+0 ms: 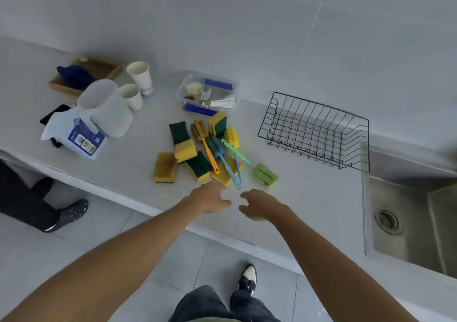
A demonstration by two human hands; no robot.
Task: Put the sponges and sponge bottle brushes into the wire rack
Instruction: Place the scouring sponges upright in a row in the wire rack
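Observation:
Several yellow-and-green sponges lie in a loose pile on the grey counter, mixed with sponge bottle brushes: a green-headed one, a blue one, an orange-handled one and a yellow-headed one. The black wire rack stands empty to the right of the pile, by the wall. My left hand hovers just below the pile with fingers apart, holding nothing. My right hand is beside it, fingers loosely curled and empty, near the tip of the blue handles.
A steel sink lies at the right, past the rack. A clear box with blue clips, paper cups, a white jug, a printed pouch and a wooden tray stand behind and left. Another person's leg and shoe are at the left.

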